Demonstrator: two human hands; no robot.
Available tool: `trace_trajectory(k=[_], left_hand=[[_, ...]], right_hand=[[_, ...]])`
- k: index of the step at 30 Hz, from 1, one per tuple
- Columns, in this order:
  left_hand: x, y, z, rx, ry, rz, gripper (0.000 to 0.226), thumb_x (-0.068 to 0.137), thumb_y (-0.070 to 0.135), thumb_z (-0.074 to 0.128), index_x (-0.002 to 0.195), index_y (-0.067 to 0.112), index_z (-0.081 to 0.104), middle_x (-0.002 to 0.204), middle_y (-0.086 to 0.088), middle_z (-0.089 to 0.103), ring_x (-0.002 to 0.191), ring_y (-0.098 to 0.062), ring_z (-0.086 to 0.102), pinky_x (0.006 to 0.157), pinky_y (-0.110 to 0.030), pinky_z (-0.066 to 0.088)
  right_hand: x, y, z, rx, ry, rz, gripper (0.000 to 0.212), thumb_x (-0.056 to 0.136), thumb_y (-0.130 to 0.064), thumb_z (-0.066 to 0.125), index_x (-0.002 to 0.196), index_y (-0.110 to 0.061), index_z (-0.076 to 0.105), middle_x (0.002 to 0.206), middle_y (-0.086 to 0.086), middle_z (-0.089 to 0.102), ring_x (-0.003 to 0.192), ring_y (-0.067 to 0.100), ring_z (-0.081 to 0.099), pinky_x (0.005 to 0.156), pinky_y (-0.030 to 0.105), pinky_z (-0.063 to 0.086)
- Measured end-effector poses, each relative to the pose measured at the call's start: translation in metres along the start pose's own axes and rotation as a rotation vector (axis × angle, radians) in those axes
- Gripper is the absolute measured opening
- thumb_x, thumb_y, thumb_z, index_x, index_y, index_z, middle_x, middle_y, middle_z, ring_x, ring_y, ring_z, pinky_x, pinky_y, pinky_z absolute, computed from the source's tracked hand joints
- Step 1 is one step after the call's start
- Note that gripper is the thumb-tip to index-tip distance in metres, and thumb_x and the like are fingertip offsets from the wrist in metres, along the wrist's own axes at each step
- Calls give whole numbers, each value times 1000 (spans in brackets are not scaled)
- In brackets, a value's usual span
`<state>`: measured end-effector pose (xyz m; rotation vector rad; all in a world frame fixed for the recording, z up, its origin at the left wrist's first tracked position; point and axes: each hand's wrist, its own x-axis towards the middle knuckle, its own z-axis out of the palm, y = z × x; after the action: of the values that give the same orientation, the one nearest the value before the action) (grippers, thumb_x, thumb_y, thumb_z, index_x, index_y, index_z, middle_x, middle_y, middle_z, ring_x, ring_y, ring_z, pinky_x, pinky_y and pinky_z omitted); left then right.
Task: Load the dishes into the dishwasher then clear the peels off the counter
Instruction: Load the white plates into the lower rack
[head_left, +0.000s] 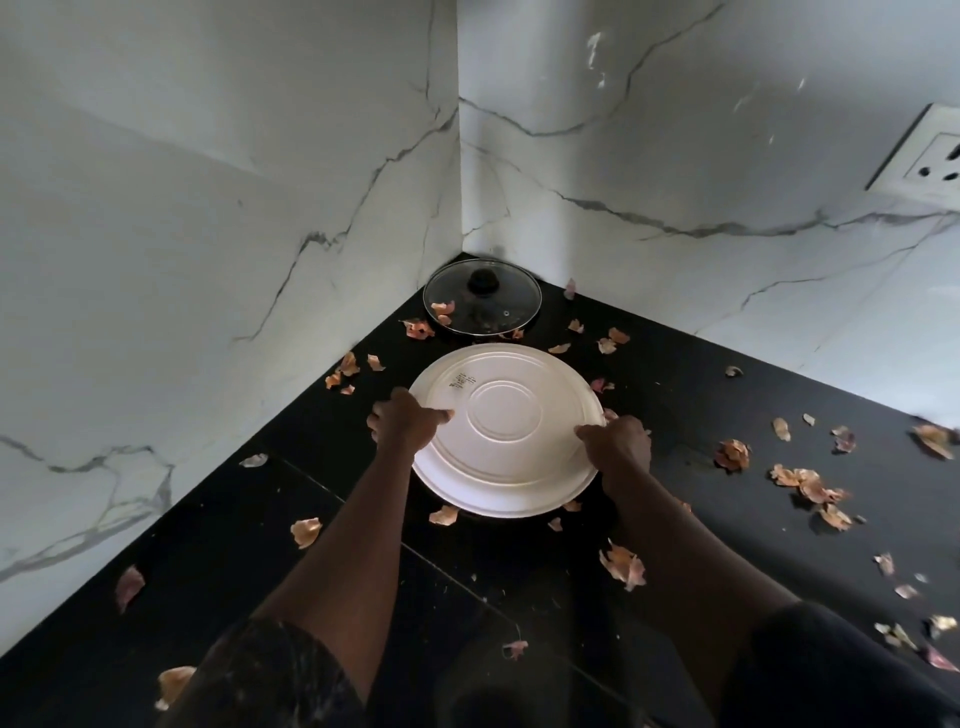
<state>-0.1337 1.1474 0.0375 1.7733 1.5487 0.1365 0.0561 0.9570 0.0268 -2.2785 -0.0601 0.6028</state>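
Both forearms are extended forward over the black counter (727, 525). The left hand (402, 418) is set on the left rim of the white plate (506, 415), and the right hand (618, 441) on the right rim. Each thumb is laid on the upturned surface and pointed inward towards the centre; the fingers are curled under the rim and are hidden. The plate is thus grasped from both sides.

The plate is held upside down, with its ringed base and printed mark facing up. Being round, it has no long axis. It is located near the counter's corner, just in front of a glass lid (483, 296). Whether it rests on the counter or is raised cannot be told.

Onion peels (810, 483) are scattered across the counter around the plate.
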Motion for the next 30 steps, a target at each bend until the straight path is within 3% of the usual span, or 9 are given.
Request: trace_trajectory(k=[6,10,13,15,19,21,25,30], left_hand=[[-12,-20,-9,-70,13,-13,79,79,35,84,143,8,47,144,-20,43,130,-41,44,103,-51,48],[-19,-32,-20,-149,26,35,74,71,37,88,133,7,58,132,-18,57,115,-35,58,94,-51,55],[-47,-24,-35,-176,34,123,67,76,24,87,133,4,59,130,-17,60,114,-34,61,93,-44,55],[-66,-18,-42,-240,44,135,68,75,19,88,134,4,58,132,-17,59,114,-34,61,94,-44,55],[-93,-5,-50,-288,30,177,62,72,20,90,125,3,61,120,-14,67,111,-35,64,92,-47,57],[-104,2,-50,-273,26,200,64,71,23,91,124,5,61,118,-12,67,110,-34,64,90,-47,58],[-130,21,-40,-226,10,265,67,72,25,90,129,6,60,121,-11,66,110,-33,64,88,-45,56],[-150,56,-11,-92,-94,382,69,68,28,92,127,6,63,119,-11,69,110,-34,65,93,-52,54]], right_hand=[[-3,11,-6,53,-27,-10,63,72,-28,89,128,-14,63,123,12,64,106,33,64,91,53,56],[-15,12,-25,122,-107,-43,52,75,-22,87,123,-16,68,121,9,64,103,30,64,92,50,56],[-28,15,-46,145,-124,-83,54,71,-31,89,115,-11,65,122,10,59,98,26,62,72,37,55],[-38,16,-60,119,-131,-140,56,71,-35,89,114,-10,62,119,8,58,94,22,60,57,28,45],[-55,19,-91,57,-125,-220,65,69,-45,88,115,-10,59,110,6,64,91,21,62,52,27,41],[-63,24,-108,18,-94,-265,67,68,-49,88,114,-11,58,108,6,66,92,24,64,56,28,44],[-84,42,-147,-46,-38,-347,67,75,-45,84,125,-13,54,116,5,61,104,26,58,82,41,51],[-95,75,-205,-70,30,-321,64,79,-42,83,126,-9,55,120,10,62,106,29,56,88,42,48]])
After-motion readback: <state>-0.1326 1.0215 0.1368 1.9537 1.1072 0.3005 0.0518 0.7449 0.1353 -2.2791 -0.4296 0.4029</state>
